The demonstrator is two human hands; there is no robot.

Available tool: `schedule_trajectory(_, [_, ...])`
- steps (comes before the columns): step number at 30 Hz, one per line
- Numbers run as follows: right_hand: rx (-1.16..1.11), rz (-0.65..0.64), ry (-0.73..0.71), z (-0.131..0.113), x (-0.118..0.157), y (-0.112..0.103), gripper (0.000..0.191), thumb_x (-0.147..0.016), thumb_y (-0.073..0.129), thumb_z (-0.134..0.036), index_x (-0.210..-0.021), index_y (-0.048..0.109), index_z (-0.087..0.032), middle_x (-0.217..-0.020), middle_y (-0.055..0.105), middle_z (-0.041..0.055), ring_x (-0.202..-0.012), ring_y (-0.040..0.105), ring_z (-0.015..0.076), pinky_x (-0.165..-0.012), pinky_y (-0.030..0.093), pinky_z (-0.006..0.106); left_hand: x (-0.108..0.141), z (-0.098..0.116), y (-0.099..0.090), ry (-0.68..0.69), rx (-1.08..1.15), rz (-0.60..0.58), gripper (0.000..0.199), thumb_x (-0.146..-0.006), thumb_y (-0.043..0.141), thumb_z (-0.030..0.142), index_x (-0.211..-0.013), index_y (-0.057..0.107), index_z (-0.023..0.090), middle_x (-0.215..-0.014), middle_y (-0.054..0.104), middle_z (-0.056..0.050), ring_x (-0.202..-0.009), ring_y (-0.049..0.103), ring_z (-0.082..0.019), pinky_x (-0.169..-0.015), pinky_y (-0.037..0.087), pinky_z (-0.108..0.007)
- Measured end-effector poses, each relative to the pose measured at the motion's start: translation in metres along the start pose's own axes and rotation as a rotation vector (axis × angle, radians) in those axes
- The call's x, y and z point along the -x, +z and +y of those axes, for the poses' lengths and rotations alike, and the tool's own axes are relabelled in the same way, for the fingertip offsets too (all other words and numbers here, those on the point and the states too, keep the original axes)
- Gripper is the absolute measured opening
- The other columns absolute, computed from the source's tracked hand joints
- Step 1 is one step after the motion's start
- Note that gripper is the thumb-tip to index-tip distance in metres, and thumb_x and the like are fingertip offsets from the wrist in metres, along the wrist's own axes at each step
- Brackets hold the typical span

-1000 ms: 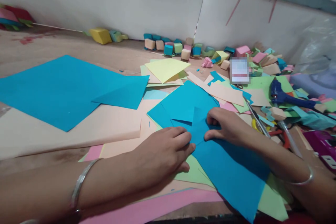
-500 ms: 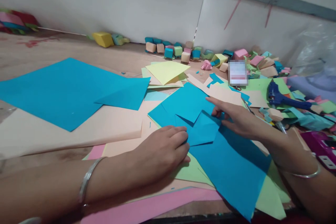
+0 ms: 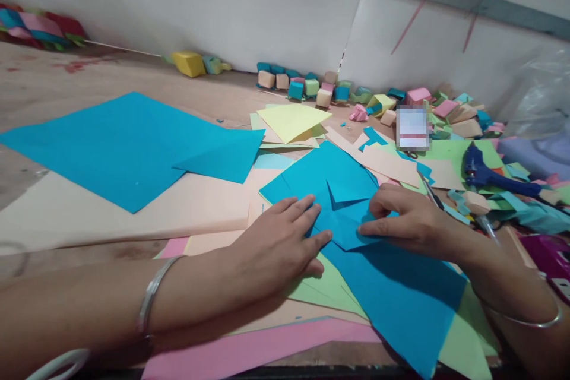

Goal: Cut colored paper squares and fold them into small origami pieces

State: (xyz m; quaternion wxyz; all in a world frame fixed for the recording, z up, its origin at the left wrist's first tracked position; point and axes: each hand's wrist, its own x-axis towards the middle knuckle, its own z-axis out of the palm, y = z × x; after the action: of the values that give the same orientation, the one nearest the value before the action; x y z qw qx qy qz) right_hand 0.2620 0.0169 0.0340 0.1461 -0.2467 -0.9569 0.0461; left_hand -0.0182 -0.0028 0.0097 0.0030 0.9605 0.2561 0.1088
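Observation:
Near the middle of the view, a folded blue paper point(image 3: 350, 222) lies on larger blue sheets point(image 3: 414, 303). My left hand point(image 3: 285, 243) rests with its fingers spread on the left edge of the blue paper. My right hand point(image 3: 401, 219) has its thumb and bent forefinger closed on the right side of the folded paper. A triangular flap point(image 3: 350, 190) stands partly raised on the folded piece. Beneath the blue sheets are green paper point(image 3: 323, 288) and pink paper point(image 3: 249, 347).
Large blue sheets point(image 3: 133, 151) lie at the left on peach paper point(image 3: 209, 205). Yellow paper point(image 3: 294, 122) lies behind the work. A blue glue gun point(image 3: 494, 175), paper scraps and a purple device point(image 3: 545, 258) are at the right. Small paper boxes point(image 3: 312, 86) line the wall.
My left hand's fingers have spread on the paper. My right hand has come down and pinches the folded paper's right side. The folded piece has turned, and the view has shifted slightly.

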Motion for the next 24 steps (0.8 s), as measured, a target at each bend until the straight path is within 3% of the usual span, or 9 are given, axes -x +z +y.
schedule_trajectory(2, [-0.027, -0.003, -0.029, 0.000, 0.000, -0.001, 0.024, -0.095, 0.051, -0.016, -0.096, 0.073, -0.025, -0.087, 0.061, 0.0050, -0.083, 0.055, 0.0170, -0.076, 0.042, 0.031, 0.000, 0.002, -0.002, -0.001, 0.047, 0.011, 0.030, -0.091, 0.063, 0.039, -0.110, 0.060, 0.016, -0.126, 0.057, -0.014, -0.119, 0.050, -0.030, -0.097, 0.041, -0.044])
schedule_trajectory(4, [-0.062, -0.031, -0.061, 0.000, -0.001, -0.002, 0.021, -0.096, 0.051, -0.017, -0.098, 0.071, -0.024, -0.094, 0.066, 0.0066, -0.091, 0.057, 0.0184, -0.081, 0.043, 0.033, 0.000, 0.004, -0.004, 0.015, 0.093, -0.037, 0.023, -0.093, 0.060, 0.036, -0.099, 0.061, 0.014, -0.109, 0.060, -0.011, -0.100, 0.055, -0.025, -0.085, 0.045, -0.038])
schedule_trajectory(7, [-0.157, -0.093, -0.085, -0.002, -0.003, -0.004, 0.022, -0.098, 0.049, -0.018, -0.102, 0.070, -0.022, -0.096, 0.071, 0.0075, -0.096, 0.057, 0.0194, -0.084, 0.043, 0.034, -0.001, 0.003, -0.005, 0.066, 0.104, -0.104, 0.022, -0.097, 0.051, 0.034, -0.089, 0.059, 0.015, -0.087, 0.057, -0.006, -0.077, 0.050, -0.021, -0.068, 0.043, -0.034])
schedule_trajectory(10, [-0.272, -0.111, -0.095, -0.003, -0.005, -0.003, 0.019, -0.097, 0.051, -0.017, -0.103, 0.069, -0.019, -0.092, 0.072, 0.0069, -0.091, 0.057, 0.0178, -0.085, 0.044, 0.034, -0.001, 0.002, -0.004, 0.129, 0.071, -0.104, 0.022, -0.098, 0.049, 0.035, -0.100, 0.059, 0.015, -0.090, 0.058, -0.008, -0.082, 0.052, -0.023, -0.072, 0.045, -0.037])
schedule_trajectory(14, [-0.290, -0.084, -0.030, 0.001, -0.005, 0.003, 0.010, -0.093, 0.061, -0.025, -0.095, 0.069, -0.019, -0.086, 0.070, 0.0061, -0.087, 0.057, 0.0170, -0.080, 0.044, 0.032, 0.001, 0.002, 0.000, 0.116, 0.086, -0.086, 0.031, -0.097, 0.050, 0.038, -0.114, 0.059, 0.013, -0.107, 0.063, -0.014, -0.105, 0.056, -0.030, -0.087, 0.048, -0.044])
schedule_trajectory(18, [-0.266, -0.055, 0.096, 0.002, -0.008, 0.007, 0.021, -0.090, 0.065, -0.035, -0.078, 0.065, -0.018, -0.073, 0.062, 0.0034, -0.075, 0.054, 0.0158, -0.071, 0.041, 0.030, 0.005, 0.004, 0.003, 0.082, 0.126, -0.020, 0.037, -0.096, 0.054, 0.038, -0.118, 0.058, 0.009, -0.131, 0.056, -0.021, -0.124, 0.051, -0.035, -0.102, 0.043, -0.051])
schedule_trajectory(21, [-0.267, -0.035, 0.150, -0.001, -0.010, 0.009, 0.023, -0.093, 0.061, -0.034, -0.076, 0.062, -0.018, -0.073, 0.060, 0.0029, -0.074, 0.054, 0.0156, -0.071, 0.040, 0.031, 0.006, 0.004, 0.003, 0.101, 0.149, -0.015, 0.040, -0.096, 0.053, 0.037, -0.122, 0.057, 0.007, -0.136, 0.054, -0.023, -0.127, 0.049, -0.035, -0.104, 0.043, -0.051])
schedule_trajectory(24, [-0.228, -0.023, 0.189, -0.003, -0.011, 0.013, 0.022, -0.094, 0.059, -0.031, -0.075, 0.060, -0.019, -0.072, 0.060, 0.0027, -0.073, 0.053, 0.0160, -0.073, 0.040, 0.031, 0.005, 0.004, 0.002, 0.117, 0.218, -0.031, 0.038, -0.096, 0.055, 0.034, -0.122, 0.057, 0.007, -0.127, 0.059, -0.020, -0.119, 0.054, -0.032, -0.098, 0.048, -0.044])
